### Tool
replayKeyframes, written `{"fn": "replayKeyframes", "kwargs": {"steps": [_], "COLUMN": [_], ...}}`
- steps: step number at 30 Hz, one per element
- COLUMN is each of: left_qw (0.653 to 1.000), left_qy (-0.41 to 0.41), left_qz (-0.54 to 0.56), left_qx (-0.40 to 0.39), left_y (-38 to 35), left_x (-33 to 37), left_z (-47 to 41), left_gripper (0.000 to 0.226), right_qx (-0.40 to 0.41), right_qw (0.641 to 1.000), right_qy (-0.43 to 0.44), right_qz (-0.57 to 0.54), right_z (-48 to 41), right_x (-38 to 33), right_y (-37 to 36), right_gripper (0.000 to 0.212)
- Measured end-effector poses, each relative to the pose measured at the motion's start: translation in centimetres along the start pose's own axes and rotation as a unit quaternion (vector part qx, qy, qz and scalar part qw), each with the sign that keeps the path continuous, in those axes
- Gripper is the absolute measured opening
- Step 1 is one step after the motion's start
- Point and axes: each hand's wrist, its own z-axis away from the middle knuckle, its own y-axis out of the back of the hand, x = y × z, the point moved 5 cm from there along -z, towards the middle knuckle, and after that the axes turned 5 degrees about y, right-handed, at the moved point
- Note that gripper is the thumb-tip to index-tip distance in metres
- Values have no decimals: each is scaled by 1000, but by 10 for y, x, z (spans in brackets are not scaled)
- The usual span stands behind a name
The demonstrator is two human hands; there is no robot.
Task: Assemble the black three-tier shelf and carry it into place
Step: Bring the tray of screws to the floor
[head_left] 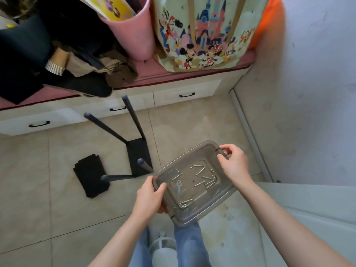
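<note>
I hold a clear grey plastic tray (207, 155) above the floor with both hands. My left hand (149, 195) grips its near left edge, and my right hand (234, 163) grips its far right corner. Several silver screws (202, 177) and washers (182, 205) lie loose inside, with a small flat wrench (178, 186). To the left, one black shelf board (137, 156) lies on the tiles with dark poles (133, 116) standing up from its corners. A stack of black shelf boards (90, 175) lies flat beside it.
A low white drawer bench (167, 95) with a pink cushion top runs across the back. It carries dark clothes, a pink bin (133, 35) and a cartoon-print bag (202, 31). A white wall closes the right side. A white stool (163, 247) stands between my legs.
</note>
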Motion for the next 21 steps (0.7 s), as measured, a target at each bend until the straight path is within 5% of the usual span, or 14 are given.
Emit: {"fn": "replayKeyframes", "kwargs": {"steps": [7, 21], "left_qw": [992, 970], "left_qy": [71, 103], "left_qz": [-3, -34], "left_qx": [-101, -216], "left_y": [-81, -184], "left_x": [-44, -207], "left_z": [-113, -376], "left_gripper": [5, 14], "right_qx": [-2, -11], "right_qw": [999, 992], "right_qy": [-5, 25], "right_qz": [47, 119], "right_z": [-78, -203], "right_x": [91, 282], "right_y": [-65, -320], "right_gripper": [20, 29]}}
